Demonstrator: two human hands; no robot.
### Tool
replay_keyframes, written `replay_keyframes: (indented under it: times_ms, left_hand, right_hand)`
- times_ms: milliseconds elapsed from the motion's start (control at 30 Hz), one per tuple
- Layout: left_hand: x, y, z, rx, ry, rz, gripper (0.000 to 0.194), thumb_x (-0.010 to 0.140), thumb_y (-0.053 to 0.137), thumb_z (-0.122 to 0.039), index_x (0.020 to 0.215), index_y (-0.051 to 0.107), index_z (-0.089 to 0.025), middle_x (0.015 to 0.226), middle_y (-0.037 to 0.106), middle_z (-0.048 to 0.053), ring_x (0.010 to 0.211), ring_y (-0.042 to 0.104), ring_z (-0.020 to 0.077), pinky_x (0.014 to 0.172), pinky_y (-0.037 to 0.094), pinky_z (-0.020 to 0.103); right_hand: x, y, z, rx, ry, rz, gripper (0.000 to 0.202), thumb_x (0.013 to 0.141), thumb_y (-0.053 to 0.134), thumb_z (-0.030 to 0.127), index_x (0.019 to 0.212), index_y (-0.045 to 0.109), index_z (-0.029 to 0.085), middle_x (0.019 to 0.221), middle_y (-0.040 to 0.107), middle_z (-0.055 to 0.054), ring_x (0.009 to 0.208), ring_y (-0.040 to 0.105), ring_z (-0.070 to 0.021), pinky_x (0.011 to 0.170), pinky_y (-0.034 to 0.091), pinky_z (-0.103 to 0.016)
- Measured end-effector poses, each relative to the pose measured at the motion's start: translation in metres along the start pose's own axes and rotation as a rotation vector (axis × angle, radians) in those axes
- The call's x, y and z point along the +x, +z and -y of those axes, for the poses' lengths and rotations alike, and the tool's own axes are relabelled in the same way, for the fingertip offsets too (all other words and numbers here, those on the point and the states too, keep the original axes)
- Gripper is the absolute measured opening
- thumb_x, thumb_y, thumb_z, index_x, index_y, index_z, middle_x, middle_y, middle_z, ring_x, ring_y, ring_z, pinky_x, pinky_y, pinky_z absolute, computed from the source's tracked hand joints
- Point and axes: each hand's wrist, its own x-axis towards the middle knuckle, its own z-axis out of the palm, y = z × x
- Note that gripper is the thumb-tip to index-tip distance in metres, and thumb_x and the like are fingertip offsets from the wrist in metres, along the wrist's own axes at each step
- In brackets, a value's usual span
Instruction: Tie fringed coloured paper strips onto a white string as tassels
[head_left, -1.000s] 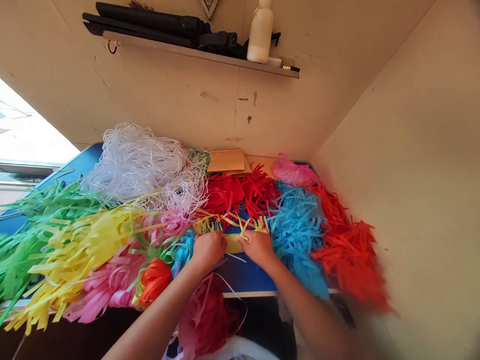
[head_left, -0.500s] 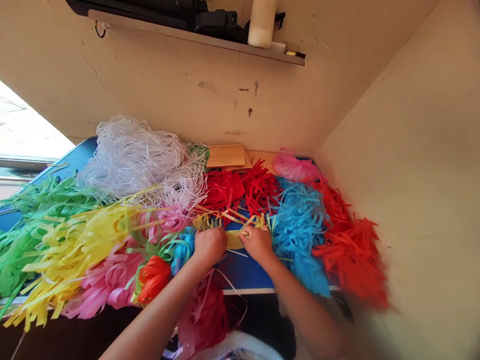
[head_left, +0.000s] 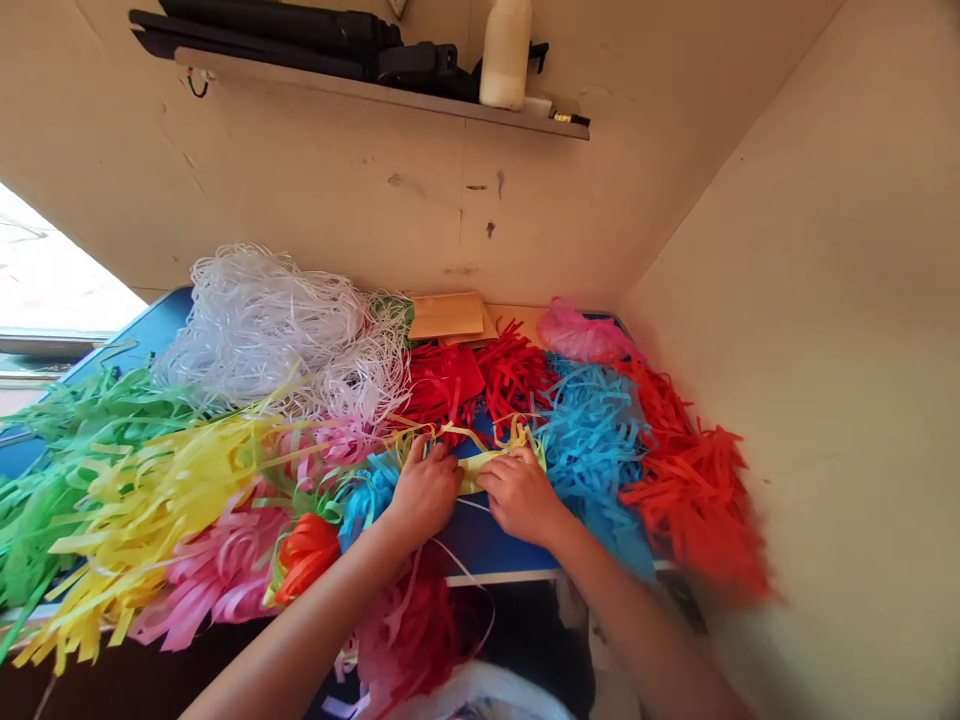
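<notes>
A fringed yellow paper strip lies over the blue table between my hands, its cut ends pointing toward the wall. My left hand is closed on its left part, fingers bent over the paper. Its right part is under the curled fingers of my right hand, which presses and grips it. Blue fringe sits just left of my left hand, and a larger blue fringe pile spreads right of my right hand. Red fringe lies behind both hands.
White string is heaped at the back left. Green, yellow and pink fringes cover the left side. Brown envelopes and a pink bag are at the back. A shelf hangs above.
Both hands have shifted slightly on the yellow strip; their fingers are now more spread out over it than in the earlier fists. The camera view has moved a little.
</notes>
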Motion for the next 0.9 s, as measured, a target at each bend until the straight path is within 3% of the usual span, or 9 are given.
replay_keyframes:
  times_ms: [67, 200, 333, 400, 500, 667, 900]
  left_hand:
    - [-0.002, -0.001, -0.002, 0.007, -0.008, -0.021, 0.02, 0.08, 0.053, -0.019, 0.088, 0.072, -0.019, 0.086, 0.069, 0.011, 0.102, 0.056, 0.0304, 0.113, 0.013, 0.056]
    - [-0.005, 0.001, -0.006, 0.009, -0.05, -0.08, 0.022, 0.077, 0.059, -0.026, 0.094, 0.072, -0.021, 0.09, 0.07, 0.011, 0.105, 0.056, 0.032, 0.116, 0.002, 0.059]
    - [-0.006, 0.007, -0.003, 0.003, -0.111, -0.095, 0.023, 0.083, 0.051, -0.016, 0.089, 0.073, -0.022, 0.09, 0.072, 0.009, 0.108, 0.058, 0.0307, 0.115, -0.001, 0.062]
    - [-0.008, 0.01, 0.001, -0.031, -0.127, -0.087, 0.024, 0.084, 0.051, -0.016, 0.087, 0.074, -0.023, 0.091, 0.073, 0.008, 0.11, 0.058, 0.0306, 0.115, 0.001, 0.062]
    - [-0.012, 0.012, 0.011, -0.095, -0.163, -0.08, 0.021, 0.086, 0.054, -0.021, 0.088, 0.075, -0.025, 0.097, 0.075, 0.006, 0.11, 0.058, 0.0294, 0.115, 0.005, 0.061]
    - [-0.012, 0.012, 0.025, -0.094, -0.234, -0.067, 0.03, 0.093, 0.047, -0.032, 0.084, 0.075, -0.026, 0.101, 0.074, 0.004, 0.104, 0.06, 0.0258, 0.109, 0.022, 0.054]
    - [-0.002, 0.019, 0.025, -0.037, -0.336, -0.07, 0.035, 0.091, 0.045, -0.034, 0.073, 0.073, -0.021, 0.09, 0.072, 0.008, 0.1, 0.057, 0.0291, 0.1, 0.029, 0.05]
  right_hand:
    - [-0.001, 0.004, -0.004, 0.015, -0.078, 0.061, 0.019, 0.087, 0.054, 0.018, 0.097, 0.07, 0.02, 0.098, 0.07, -0.007, 0.096, 0.059, -0.0211, 0.092, 0.031, -0.038]
    - [0.003, 0.01, -0.015, 0.073, 0.029, 0.06, 0.017, 0.091, 0.053, 0.02, 0.089, 0.07, 0.021, 0.094, 0.073, -0.004, 0.091, 0.062, -0.0184, 0.091, 0.031, -0.037]
    - [0.006, 0.009, -0.014, 0.093, 0.093, 0.039, 0.017, 0.086, 0.062, 0.025, 0.101, 0.068, 0.02, 0.099, 0.073, -0.004, 0.096, 0.061, -0.02, 0.092, 0.031, -0.038]
    - [0.007, 0.008, -0.012, 0.099, 0.107, 0.045, 0.026, 0.082, 0.069, 0.029, 0.105, 0.067, 0.02, 0.104, 0.071, -0.005, 0.101, 0.06, -0.0219, 0.094, 0.031, -0.039]
    - [0.009, 0.009, -0.015, 0.119, 0.149, 0.056, 0.01, 0.087, 0.065, 0.028, 0.094, 0.071, 0.023, 0.101, 0.071, -0.002, 0.1, 0.059, -0.0196, 0.091, 0.031, -0.037]
    - [0.016, 0.014, -0.027, 0.143, 0.239, 0.057, 0.015, 0.091, 0.063, 0.035, 0.085, 0.074, 0.026, 0.093, 0.072, 0.001, 0.096, 0.059, -0.0171, 0.084, 0.033, -0.032]
    - [0.028, 0.027, -0.029, 0.094, 0.372, 0.046, 0.018, 0.083, 0.068, 0.038, 0.077, 0.071, 0.021, 0.091, 0.072, -0.004, 0.094, 0.059, -0.0219, 0.076, 0.035, -0.031]
